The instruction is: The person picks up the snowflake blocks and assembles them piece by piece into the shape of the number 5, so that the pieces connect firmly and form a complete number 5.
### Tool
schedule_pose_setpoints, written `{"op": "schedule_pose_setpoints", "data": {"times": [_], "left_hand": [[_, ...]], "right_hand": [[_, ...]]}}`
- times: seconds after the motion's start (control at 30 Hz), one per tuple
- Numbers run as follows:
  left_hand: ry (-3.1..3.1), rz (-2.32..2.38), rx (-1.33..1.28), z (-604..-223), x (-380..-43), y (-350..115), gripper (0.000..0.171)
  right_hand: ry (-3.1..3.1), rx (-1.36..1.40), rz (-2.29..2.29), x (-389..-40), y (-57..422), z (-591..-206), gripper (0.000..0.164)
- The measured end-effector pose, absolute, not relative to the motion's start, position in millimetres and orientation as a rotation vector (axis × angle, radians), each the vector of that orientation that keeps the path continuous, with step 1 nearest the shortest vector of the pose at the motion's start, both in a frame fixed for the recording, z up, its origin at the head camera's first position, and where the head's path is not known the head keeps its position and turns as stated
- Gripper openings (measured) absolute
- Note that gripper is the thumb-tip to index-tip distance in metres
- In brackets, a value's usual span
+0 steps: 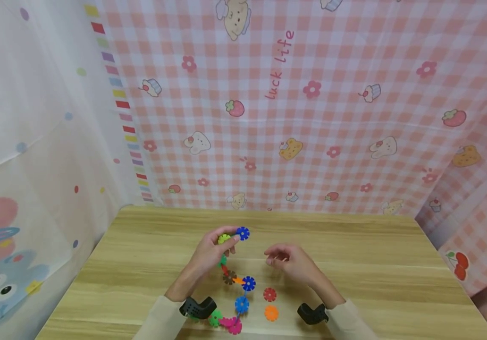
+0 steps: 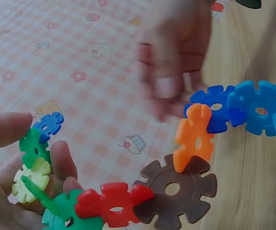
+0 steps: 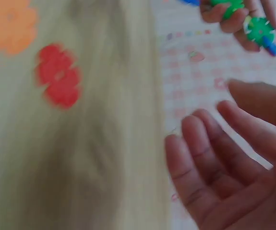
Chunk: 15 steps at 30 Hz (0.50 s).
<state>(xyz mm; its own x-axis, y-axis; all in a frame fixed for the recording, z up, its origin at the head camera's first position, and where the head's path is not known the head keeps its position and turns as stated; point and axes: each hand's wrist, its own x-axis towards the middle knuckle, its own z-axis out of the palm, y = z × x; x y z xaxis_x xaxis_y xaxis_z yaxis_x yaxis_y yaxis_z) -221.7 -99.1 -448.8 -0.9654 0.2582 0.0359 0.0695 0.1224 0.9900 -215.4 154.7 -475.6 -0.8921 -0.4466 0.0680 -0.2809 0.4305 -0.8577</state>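
Note:
My left hand point(image 1: 207, 250) pinches one end of a chain of slotted plastic snowflake discs. In the left wrist view, thumb and fingers hold a green disc point(image 2: 28, 146), with a blue disc point(image 2: 50, 125) beyond it and a pale yellow disc point(image 2: 38, 173) below. From there the chain runs through a red disc point(image 2: 114, 218), a brown disc point(image 2: 190, 191) and an orange disc point(image 2: 186, 139) to several blue ones. My right hand point(image 1: 292, 259) is apart from the chain, fingers loosely bent and holding nothing; it looks blurred in the left wrist view.
On the wooden table point(image 1: 375, 264), a loose red disc point(image 1: 265, 295) and a loose orange disc point(image 1: 267, 314) lie between the forearms. The chain's near end, with pink discs point(image 1: 234, 330), lies by the left wrist. A checked cloth point(image 1: 345, 123) hangs behind the table.

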Motion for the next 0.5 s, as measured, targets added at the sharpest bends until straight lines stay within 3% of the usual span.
{"op": "schedule_pose_setpoints", "data": {"times": [0.5], "left_hand": [[2.202,1.989,0.357,-447.2,-221.1,-101.2,0.028]], "right_hand": [[2.320,-0.693,-1.261,-209.4,172.5,-509.9,0.025]]}}
